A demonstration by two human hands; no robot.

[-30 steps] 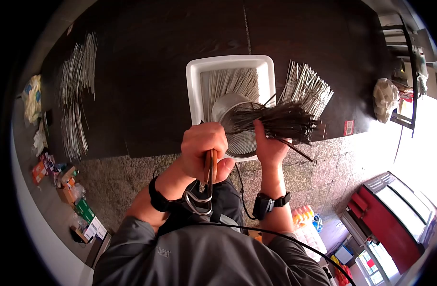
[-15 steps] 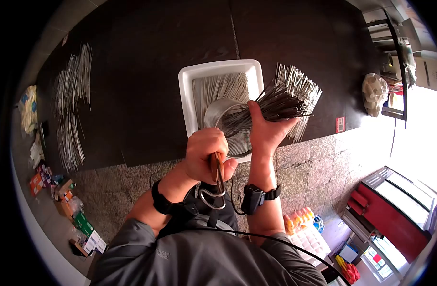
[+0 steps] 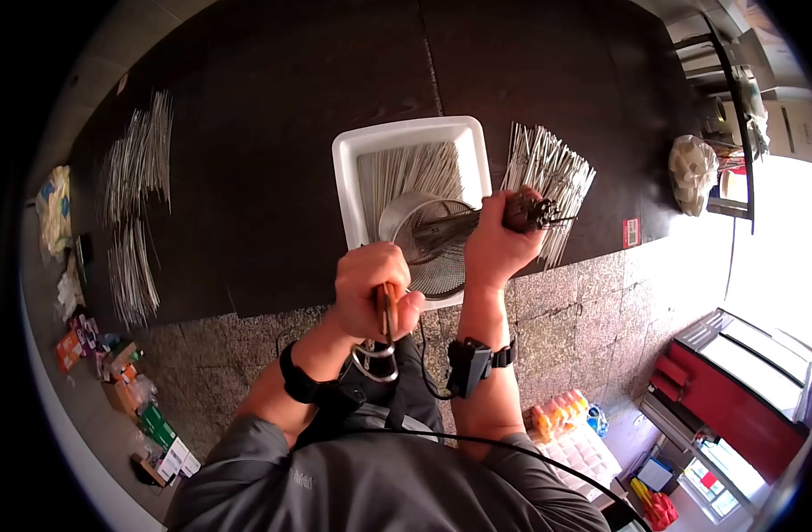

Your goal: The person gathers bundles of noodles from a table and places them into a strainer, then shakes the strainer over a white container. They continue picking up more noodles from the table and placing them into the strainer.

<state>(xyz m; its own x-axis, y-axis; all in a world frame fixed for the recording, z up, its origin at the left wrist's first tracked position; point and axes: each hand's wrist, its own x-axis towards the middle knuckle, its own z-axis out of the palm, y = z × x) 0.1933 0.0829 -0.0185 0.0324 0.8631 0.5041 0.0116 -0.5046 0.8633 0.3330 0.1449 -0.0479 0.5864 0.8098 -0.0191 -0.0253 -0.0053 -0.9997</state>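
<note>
At the centre of the frame, the left hand [image 3: 373, 288] is wrapped tight around the wooden handle [image 3: 386, 310] of a metal mesh strainer [image 3: 434, 244], fingers curled right over it, with the handle's wire loop [image 3: 376, 363] hanging down below the fist. Just to its right, the right hand [image 3: 497, 248] is clenched around a bundle of dark thin sticks [image 3: 477, 219], gripping near the ends that poke out toward the right of the frame, while the other ends run down and left into the strainer's bowl. So both hands are closed, side by side, close but not touching. The strainer sits over the lower part of a white rectangular tray [image 3: 344, 173], and pale sticks [image 3: 406, 170] lie packed inside that tray above the strainer. Just right of the tray, behind the right hand, a fanned heap of light sticks [image 3: 548, 168] rests on the dark counter [image 3: 264, 133]. Far over at the left of the frame, two more loose spreads of sticks [image 3: 136, 195] lie on the same counter, well apart from the hands. At the upper right sits a crumpled plastic bag [image 3: 692, 173]. Below the counter's edge runs a speckled stone floor [image 3: 583, 310], with small cartons [image 3: 113, 372] scattered at lower left.
</note>
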